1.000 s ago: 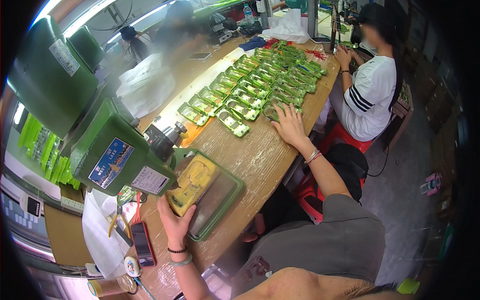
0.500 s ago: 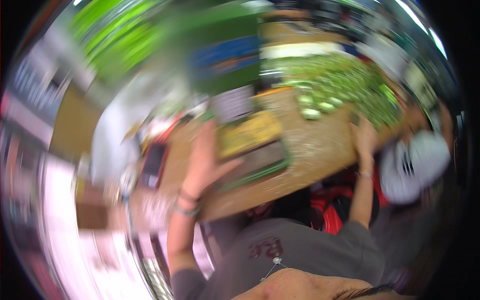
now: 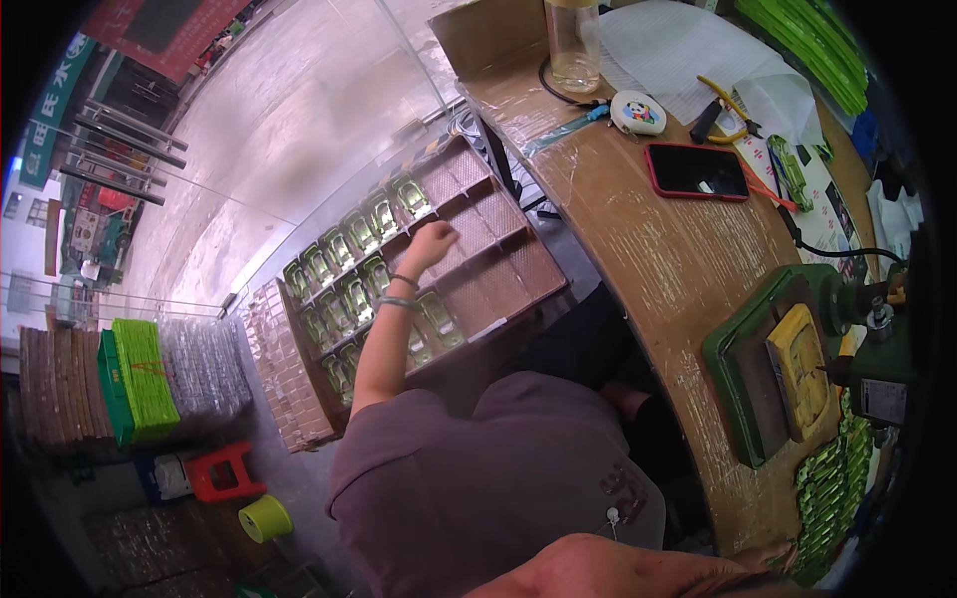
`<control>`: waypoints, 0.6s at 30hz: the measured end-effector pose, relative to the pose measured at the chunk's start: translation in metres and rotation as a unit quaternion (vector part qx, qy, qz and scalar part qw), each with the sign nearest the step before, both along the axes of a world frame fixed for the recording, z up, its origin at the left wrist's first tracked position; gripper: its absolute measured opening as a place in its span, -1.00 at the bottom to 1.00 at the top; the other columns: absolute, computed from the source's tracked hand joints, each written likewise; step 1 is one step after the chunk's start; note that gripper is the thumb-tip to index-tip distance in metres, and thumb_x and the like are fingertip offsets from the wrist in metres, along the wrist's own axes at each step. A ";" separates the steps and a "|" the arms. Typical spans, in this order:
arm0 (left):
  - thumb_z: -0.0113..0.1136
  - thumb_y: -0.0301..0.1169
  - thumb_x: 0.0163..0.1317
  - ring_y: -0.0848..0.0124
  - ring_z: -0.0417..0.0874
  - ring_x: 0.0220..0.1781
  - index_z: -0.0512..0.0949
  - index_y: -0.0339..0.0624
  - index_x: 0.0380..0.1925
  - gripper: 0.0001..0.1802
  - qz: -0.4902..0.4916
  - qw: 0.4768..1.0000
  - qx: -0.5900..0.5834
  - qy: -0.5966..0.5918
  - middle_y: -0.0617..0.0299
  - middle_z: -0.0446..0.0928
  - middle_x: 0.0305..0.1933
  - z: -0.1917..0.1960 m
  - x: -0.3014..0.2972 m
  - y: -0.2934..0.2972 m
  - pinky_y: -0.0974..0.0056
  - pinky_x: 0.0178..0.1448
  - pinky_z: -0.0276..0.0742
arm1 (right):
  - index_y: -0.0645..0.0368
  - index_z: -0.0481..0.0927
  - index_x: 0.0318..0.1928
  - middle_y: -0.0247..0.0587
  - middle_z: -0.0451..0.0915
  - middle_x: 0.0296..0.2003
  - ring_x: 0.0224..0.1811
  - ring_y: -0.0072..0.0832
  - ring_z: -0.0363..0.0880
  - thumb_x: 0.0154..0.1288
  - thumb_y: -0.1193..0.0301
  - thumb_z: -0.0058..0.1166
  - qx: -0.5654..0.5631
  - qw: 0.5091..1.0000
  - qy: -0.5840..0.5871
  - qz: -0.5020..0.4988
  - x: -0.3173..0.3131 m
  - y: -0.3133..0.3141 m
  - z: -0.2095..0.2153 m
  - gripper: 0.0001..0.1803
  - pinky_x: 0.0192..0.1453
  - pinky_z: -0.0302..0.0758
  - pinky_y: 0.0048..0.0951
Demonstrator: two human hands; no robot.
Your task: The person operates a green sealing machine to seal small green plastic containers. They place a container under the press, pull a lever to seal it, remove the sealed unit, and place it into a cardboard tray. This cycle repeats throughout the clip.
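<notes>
My left hand [image 3: 434, 243] reaches over a shallow cardboard box with dividers [image 3: 498, 284], its fingers curled. Whether it holds anything small is hidden. Rows of shiny green car-shaped pieces [image 3: 361, 231] lie in the box's compartments to the left of the hand. My right hand [image 3: 768, 558] shows only in part at the lower right, by the table's edge. Beside it lie many green pieces [image 3: 835, 488] packed close together. Its fingers are too hidden to read.
On the wooden table [image 3: 618, 239] are a red-edged phone [image 3: 696, 171], a round white tape measure [image 3: 638, 113], yellow-handled pliers [image 3: 726, 100] and a bottle [image 3: 574, 45]. A green machine [image 3: 733, 369] bears a yellow block [image 3: 800, 369]. A red stool [image 3: 224, 471] stands at lower left.
My view has swung left from the table to the box on the floor side. My left hand, spread beside the green machine before, is now over the box with curled fingers.
</notes>
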State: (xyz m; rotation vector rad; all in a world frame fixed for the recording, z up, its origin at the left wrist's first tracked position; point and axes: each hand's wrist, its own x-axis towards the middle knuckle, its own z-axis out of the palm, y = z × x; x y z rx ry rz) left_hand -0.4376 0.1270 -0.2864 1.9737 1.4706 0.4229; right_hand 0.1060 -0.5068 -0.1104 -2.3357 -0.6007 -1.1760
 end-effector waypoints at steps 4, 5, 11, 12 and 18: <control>0.12 -0.33 0.21 -0.08 0.53 0.21 0.53 -0.20 0.03 -0.61 0.097 0.936 0.042 0.336 -0.15 0.49 0.21 -0.046 -0.057 0.066 -0.11 0.21 0.51 | 0.39 0.61 0.08 0.07 0.61 0.07 0.22 -0.14 0.54 0.52 0.42 0.00 0.017 0.999 0.003 0.043 -0.029 0.074 0.027 -0.70 0.35 0.42 -0.20; 0.07 -0.36 0.24 -0.16 0.37 0.36 0.51 -0.11 0.11 -0.59 0.063 0.919 0.059 0.384 -0.14 0.42 0.27 -0.049 -0.056 0.078 -0.22 0.32 0.40 | 0.38 0.61 0.08 0.07 0.60 0.08 0.22 -0.14 0.54 0.52 0.43 0.00 0.016 0.999 -0.007 0.051 -0.035 0.078 0.028 -0.70 0.34 0.43 -0.20; -0.12 -0.21 0.41 -0.08 -0.09 0.64 0.69 0.10 0.09 -0.58 0.006 0.819 0.055 0.572 0.01 0.11 0.59 -0.082 -0.064 0.135 -0.41 0.53 -0.21 | 0.37 0.59 0.10 0.01 0.60 0.09 0.21 -0.18 0.54 0.54 0.48 -0.05 -0.012 0.998 0.000 0.056 -0.077 0.101 0.036 -0.73 0.30 0.47 -0.25; -0.08 -0.22 0.41 -0.06 -0.08 0.64 0.68 0.08 0.09 -0.59 -0.006 0.814 0.083 0.574 0.02 0.16 0.56 -0.083 -0.067 0.140 -0.40 0.53 -0.17 | 0.37 0.58 0.10 0.00 0.60 0.08 0.20 -0.20 0.55 0.54 0.49 -0.05 0.008 0.998 0.013 0.065 -0.083 0.105 0.035 -0.73 0.29 0.48 -0.27; 0.24 -0.20 0.19 -0.08 0.21 0.52 0.74 0.01 -0.10 -0.69 -0.144 0.805 0.030 0.575 0.02 0.47 0.32 0.036 -0.044 0.120 -0.21 0.45 0.24 | 0.41 0.56 -0.01 -0.03 0.64 -0.13 -0.09 -0.28 0.63 0.53 0.55 -0.11 0.151 0.958 0.142 0.197 -0.131 0.158 0.037 -0.79 0.13 0.54 -0.29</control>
